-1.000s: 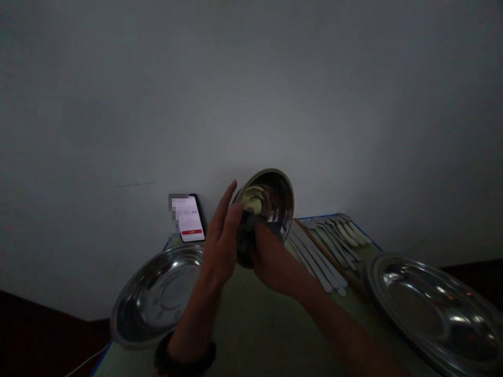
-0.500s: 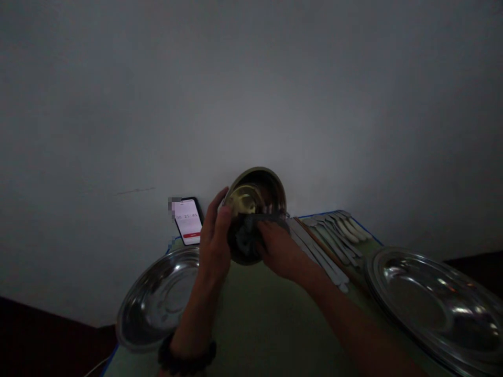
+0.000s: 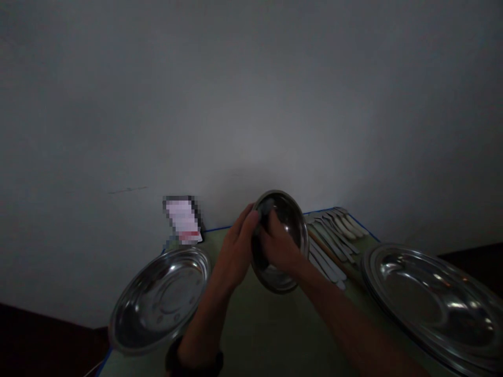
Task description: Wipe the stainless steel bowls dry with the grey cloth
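1. Metal bowl (image 3: 294,225): in both hands, over the middle of the worktop (image 3: 271,335), tilted with its opening toward the viewer. Whether its lower rim touches the surface cannot be told.
2. Left hand (image 3: 234,251): grip pinching the bowl's left rim, thumb at the edge; the other fingers are partly hidden behind the wall.
3. Right hand (image 3: 280,245): reaching inside the bowl, grip bunched on a grey cloth (image 3: 266,206) against the inner wall, near the left thumb. Fingertips blurred.
4. Left wrist: wears a dark band (image 3: 194,364).
5. Left side: a wide metal dish (image 3: 163,293) rests beside the left forearm; a phone (image 3: 183,217), its screen pixelated, leans behind it.
6. Right side: flat metal handles (image 3: 327,266), a brown stick (image 3: 328,248) and further cutlery (image 3: 334,230) lie in a row between the bowl and stacked metal platters (image 3: 418,303).
7. Rear: plain grey wall (image 3: 251,104).
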The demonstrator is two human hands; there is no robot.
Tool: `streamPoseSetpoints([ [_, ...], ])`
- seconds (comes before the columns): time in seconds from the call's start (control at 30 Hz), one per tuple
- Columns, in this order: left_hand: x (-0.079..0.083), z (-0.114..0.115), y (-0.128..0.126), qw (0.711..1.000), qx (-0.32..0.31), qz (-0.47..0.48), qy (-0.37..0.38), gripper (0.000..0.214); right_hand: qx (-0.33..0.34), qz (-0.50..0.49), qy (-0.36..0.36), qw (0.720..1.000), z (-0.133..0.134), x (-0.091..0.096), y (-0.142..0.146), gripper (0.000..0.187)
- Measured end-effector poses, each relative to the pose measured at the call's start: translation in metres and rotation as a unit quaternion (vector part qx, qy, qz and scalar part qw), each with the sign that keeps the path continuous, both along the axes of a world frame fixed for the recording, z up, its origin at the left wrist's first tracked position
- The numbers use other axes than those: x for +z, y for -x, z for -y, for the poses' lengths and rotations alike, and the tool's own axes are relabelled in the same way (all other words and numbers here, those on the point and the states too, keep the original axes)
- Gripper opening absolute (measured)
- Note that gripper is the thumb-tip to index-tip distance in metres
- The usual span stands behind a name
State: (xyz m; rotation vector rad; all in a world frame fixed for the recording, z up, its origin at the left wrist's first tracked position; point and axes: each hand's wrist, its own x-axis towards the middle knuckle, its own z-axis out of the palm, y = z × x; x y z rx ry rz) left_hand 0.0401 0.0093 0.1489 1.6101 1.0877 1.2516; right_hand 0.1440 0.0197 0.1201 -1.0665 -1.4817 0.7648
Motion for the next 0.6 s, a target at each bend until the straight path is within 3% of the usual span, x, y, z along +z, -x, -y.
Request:
streamPoseSetpoints([
  [0.1, -0.002, -0.011, 0.018, 0.992, 0.096, 0.072, -0.026, 0.044, 0.145, 0.026, -0.016, 0.989, 0.016, 0.004, 0.015, 0.027],
  [0.17, 0.000, -0.015, 0.032, 0.979, 0.169, 0.115, -0.026, 0.041, 0.197, 0.083, -0.039, 0.976, 0.023, 0.009, 0.020, 0.025],
  [0.23, 0.004, -0.016, 0.044, 0.957, 0.255, 0.136, -0.015, 0.041, 0.177, 0.199, -0.066, 0.962, 0.026, 0.013, 0.020, 0.023],
  [0.33, 0.010, -0.017, 0.051, 0.927, 0.339, 0.160, -0.006, 0.040, 0.035, 0.389, -0.079, 0.917, 0.024, 0.014, 0.012, 0.022],
  [0.4, 0.013, -0.018, 0.052, 0.924, 0.335, 0.187, -0.006, 0.036, -0.055, 0.446, -0.077, 0.890, 0.021, 0.013, 0.005, 0.023],
  [0.47, 0.015, -0.020, 0.052, 0.926, 0.303, 0.226, -0.001, 0.031, -0.080, 0.456, -0.095, 0.881, 0.019, 0.011, 0.001, 0.026],
  [0.6, 0.021, -0.022, 0.053, 0.915, 0.235, 0.326, -0.015, 0.028, 0.022, 0.417, -0.210, 0.884, 0.020, 0.013, 0.001, 0.037],
])
